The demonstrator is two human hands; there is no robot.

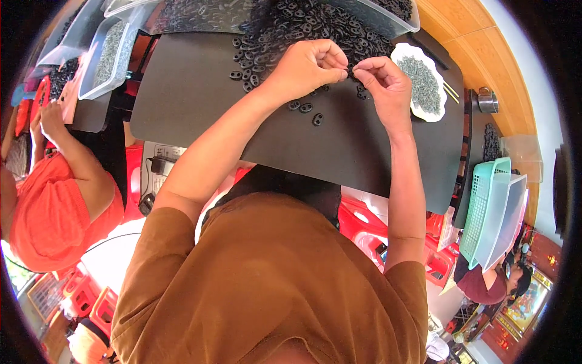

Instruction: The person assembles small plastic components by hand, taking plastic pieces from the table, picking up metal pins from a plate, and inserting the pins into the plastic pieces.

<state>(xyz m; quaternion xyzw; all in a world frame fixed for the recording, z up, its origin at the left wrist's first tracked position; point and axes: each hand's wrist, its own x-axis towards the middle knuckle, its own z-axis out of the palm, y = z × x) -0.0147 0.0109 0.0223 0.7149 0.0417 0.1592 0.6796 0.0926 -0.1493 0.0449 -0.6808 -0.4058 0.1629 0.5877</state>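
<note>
My left hand and my right hand meet fingertip to fingertip above a black work board. Between the pinched fingers sits a small black part, mostly hidden. A big heap of small black two-holed plastic pieces lies just beyond my hands. A few loose black pieces rest on the board below my left hand. A white dish filled with small grey metal bits stands right of my right hand.
Clear plastic tubs with grey and black parts stand at the far left and top. A person in orange sits to the left. A teal basket and clear bin lean at the right. Red stools are below the board.
</note>
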